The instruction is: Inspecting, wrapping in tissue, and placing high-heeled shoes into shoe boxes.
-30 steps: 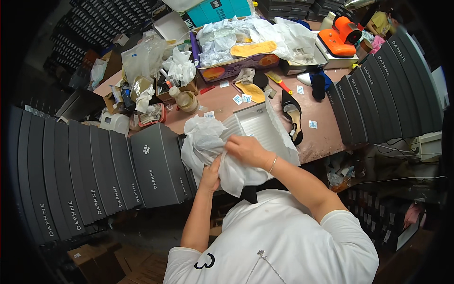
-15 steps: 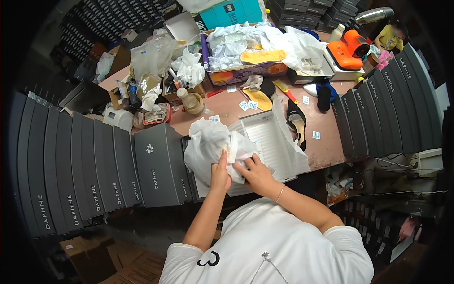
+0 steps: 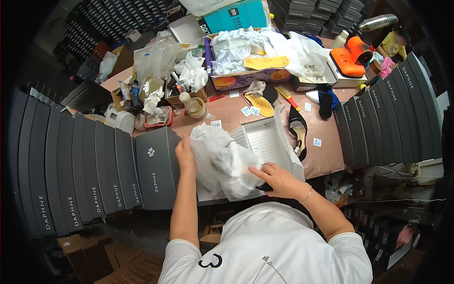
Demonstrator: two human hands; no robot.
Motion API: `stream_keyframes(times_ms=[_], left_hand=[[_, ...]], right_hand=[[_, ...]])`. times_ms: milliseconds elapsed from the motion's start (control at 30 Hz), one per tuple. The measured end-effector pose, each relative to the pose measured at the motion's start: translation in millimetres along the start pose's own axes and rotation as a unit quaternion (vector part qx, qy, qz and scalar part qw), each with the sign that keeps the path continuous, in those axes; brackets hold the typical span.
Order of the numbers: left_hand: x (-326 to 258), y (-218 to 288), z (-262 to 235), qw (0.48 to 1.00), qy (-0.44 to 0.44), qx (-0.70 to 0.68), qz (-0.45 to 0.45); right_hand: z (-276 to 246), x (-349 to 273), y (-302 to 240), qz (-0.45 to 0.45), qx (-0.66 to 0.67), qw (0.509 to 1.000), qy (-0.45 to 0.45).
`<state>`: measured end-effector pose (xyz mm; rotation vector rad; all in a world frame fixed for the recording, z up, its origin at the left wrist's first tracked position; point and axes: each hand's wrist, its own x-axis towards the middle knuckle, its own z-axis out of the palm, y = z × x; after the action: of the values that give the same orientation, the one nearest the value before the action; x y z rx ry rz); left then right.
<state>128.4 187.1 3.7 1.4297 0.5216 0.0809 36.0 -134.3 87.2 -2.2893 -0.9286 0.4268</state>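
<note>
White tissue paper [image 3: 203, 163] lies loosely around a bundle above an open shoe box [image 3: 265, 137] at the table's near edge. My left hand [image 3: 186, 154] pinches the paper's left edge, lifted away from the bundle. My right hand [image 3: 280, 181] grips the bundle's right side, where the dark tip of a shoe [image 3: 265, 187] shows under the fingers; the paper hides the rest of it. Right of the box, a black pointed slingback shoe [image 3: 298, 130] lies on the table beside the box's paper lining.
Rows of dark grey shoe boxes [image 3: 106, 170] stand at left, and more boxes [image 3: 378, 113] at right. Behind are a carton of crumpled paper [image 3: 250, 78], a yellow insole [image 3: 260, 104], a tape roll [image 3: 196, 111], a red-yellow cutter [image 3: 287, 96] and an orange device [image 3: 350, 61].
My left hand has moved left, drawing the paper's edge outward. The right hand has shifted right and nearer me. The bundle has loosened, and a dark shoe tip now shows.
</note>
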Motion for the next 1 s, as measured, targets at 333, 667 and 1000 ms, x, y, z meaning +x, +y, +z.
stream_keyframes(times_ms=[333,667,1000], left_hand=[[-68.2,118.0,-4.6,0.864,0.055,0.216,0.451],[-81.2,-5.7,16.8,0.890,-0.262,0.372,0.033],[-129.8,48.9,41.2,0.691,-0.555,-0.212,-0.412]], right_hand=[[32.8,-37.2,47.7,0.090,0.826,0.547,0.100],[39.9,-38.0,64.0,0.009,0.882,0.470,0.022],[-78.4,0.9,-29.0,-0.147,0.012,0.986,-0.075]])
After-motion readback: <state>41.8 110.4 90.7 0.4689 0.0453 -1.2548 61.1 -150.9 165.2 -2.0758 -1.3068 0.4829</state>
